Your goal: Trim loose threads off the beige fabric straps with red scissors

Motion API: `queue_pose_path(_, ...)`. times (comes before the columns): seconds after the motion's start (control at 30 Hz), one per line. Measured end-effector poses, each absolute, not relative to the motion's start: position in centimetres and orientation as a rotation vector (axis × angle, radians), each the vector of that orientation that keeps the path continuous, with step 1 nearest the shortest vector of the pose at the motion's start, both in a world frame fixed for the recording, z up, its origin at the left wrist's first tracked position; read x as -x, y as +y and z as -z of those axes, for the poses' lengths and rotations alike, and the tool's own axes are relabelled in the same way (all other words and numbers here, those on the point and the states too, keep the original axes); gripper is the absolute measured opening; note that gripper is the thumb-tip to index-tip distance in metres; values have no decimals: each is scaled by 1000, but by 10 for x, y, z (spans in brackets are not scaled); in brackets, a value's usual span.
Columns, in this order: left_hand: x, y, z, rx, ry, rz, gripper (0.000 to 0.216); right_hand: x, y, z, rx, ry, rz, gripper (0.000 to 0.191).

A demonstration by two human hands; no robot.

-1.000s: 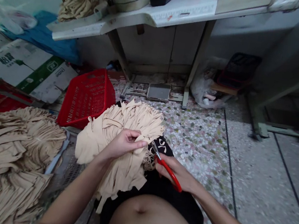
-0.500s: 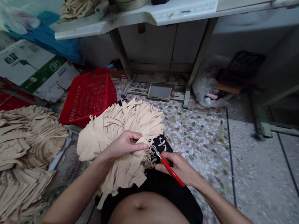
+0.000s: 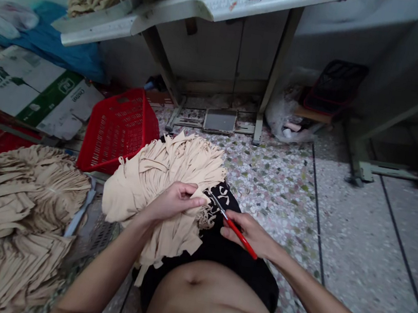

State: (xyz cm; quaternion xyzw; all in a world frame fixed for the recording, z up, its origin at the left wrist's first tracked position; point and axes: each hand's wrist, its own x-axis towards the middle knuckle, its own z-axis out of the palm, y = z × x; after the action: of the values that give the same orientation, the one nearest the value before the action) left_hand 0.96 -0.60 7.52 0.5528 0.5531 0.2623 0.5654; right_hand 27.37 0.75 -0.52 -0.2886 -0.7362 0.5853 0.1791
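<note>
A bundle of beige fabric pieces (image 3: 169, 164) lies across my lap, its frilled edge toward the right. My left hand (image 3: 176, 201) pinches the edge of one fabric piece between thumb and fingers. In my right hand (image 3: 248, 232) are red-handled scissors (image 3: 239, 236), their blades pointing up and left toward the pinched edge. The blade tips are close to the fabric; whether they touch it I cannot tell. Small curled beige scraps (image 3: 208, 216) lie on the black cloth (image 3: 215, 250) over my legs, just below the blades.
Large stacks of beige fabric (image 3: 20, 197) stand at the left. A red plastic basket (image 3: 117, 130) is beyond my lap, near a white and green carton (image 3: 35, 93). A sewing table (image 3: 213, 12) spans the back, with a foot pedal (image 3: 219, 120) beneath. Speckled floor (image 3: 278, 187) extends right.
The view has shifted slightly, so the surroundings sit a little higher and further left. The scissor blades have drawn back a little from the fabric edge, while my left hand keeps its pinch.
</note>
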Motion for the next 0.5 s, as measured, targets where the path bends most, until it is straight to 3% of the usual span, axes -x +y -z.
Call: queue_pose_path(0.5, -14, -2, -78, -1401, 1170, -425, 39, -257, 11, 9, 836, -2117, -1612, 49)
